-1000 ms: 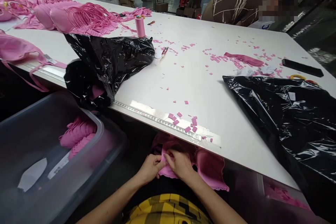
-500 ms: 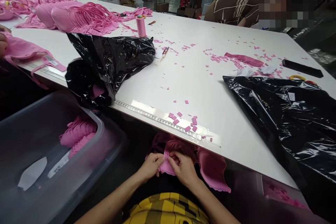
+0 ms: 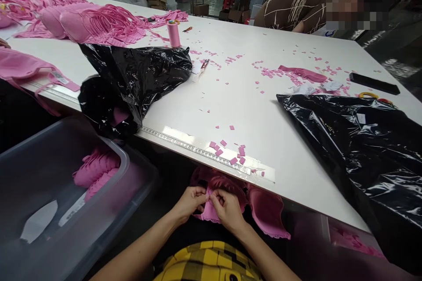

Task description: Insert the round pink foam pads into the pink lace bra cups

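A pink bra [image 3: 265, 210] hangs in my lap, just under the front edge of the white table [image 3: 237, 96]. My left hand [image 3: 191, 202] pinches the edge of its wing between thumb and fingers. Close beside it, my right hand [image 3: 227, 208] pinches the same strip of pink fabric, the fingertips of both hands almost touching. One moulded cup shows to the right of my right hand; part of the bra lies in shadow under the table.
A grey plastic bin [image 3: 123, 162] with pink bras stands at left. Black plastic bags [image 3: 356, 140] lie on the table, one overhanging its right front edge. A ruler strip [image 3: 194, 145], pink scraps, a thread spool [image 3: 173, 34] and piled bras [image 3: 75, 22] are there too. Someone leans at the far side.
My left hand has shifted slightly up and its grip on the bra's edge has moved a little. My right hand stays pinched on the fabric. The view has shifted slightly.
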### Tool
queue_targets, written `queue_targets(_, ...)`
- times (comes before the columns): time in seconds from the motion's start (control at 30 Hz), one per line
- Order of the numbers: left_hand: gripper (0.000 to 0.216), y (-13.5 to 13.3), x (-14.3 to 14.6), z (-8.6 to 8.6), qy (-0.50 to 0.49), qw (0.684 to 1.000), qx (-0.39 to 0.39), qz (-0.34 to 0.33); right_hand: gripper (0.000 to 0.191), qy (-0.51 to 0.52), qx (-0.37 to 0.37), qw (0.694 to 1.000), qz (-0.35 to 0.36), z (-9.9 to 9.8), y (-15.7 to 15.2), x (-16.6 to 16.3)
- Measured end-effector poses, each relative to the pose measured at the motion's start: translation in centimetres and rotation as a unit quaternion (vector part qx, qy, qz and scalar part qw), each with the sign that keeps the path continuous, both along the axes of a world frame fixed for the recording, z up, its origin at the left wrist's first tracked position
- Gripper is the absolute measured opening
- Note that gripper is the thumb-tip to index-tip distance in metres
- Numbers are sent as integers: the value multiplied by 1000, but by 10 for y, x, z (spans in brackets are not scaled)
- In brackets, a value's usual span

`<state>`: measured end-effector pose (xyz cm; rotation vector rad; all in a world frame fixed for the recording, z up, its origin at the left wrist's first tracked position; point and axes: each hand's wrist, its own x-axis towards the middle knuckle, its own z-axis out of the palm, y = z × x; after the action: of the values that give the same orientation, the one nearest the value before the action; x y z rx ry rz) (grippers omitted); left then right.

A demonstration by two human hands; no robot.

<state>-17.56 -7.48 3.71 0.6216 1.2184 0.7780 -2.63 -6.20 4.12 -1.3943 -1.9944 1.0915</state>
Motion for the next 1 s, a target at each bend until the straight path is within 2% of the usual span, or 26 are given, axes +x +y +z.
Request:
queue_targets(0.27,25,5,13,-18,20,999,38,15,29,15,-9,1000,-6,-1,-1,0)
queue_targets(0.4,20,1,13,-26,47,997,50,36,26,18,-1,1000,3,0,2,18)
queue_targets(0.53,22,0,7,-26,49,996,49,53,22,-104,74,991,-46,-4,19,52)
queue_targets(0.63,30,1,0,-24,29,997,42,54,15,-155,76,984,-50,-8,30,69)
queue_targets(0.83,41,4,-5,-19,24,999,-12,26,18,-182,63,981,-35,-12,26,62)
queue_targets(0.93,37,5,-1,-18,157,986,39,-28,21,-199,60,978,-19,-16,18,52)
queue_targets(1.0,30,7,2,-20,284,952,105,-54,30,-227,55,972,-12,-19,14,48)
